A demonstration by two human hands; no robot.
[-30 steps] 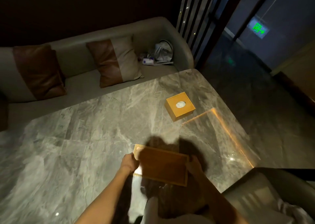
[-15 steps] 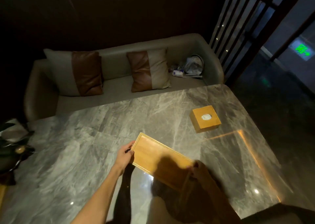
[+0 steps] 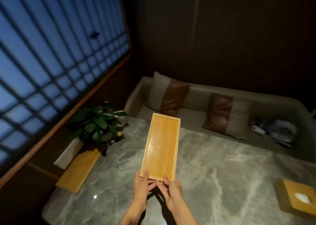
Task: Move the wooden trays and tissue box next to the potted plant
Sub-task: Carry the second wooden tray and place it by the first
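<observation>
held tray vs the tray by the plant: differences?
The held tray is gripped at its near end by both hands, left and right; the tray by the plant lies flat on the table. The held one is brightly lit, the other in shadow. Both are rectangular, light wood.

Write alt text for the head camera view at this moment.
Both hands, left and right, hold a long wooden tray by its near end above a grey marble table. A second tray lies beside the potted plant at left; the tissue box sits far right.
</observation>
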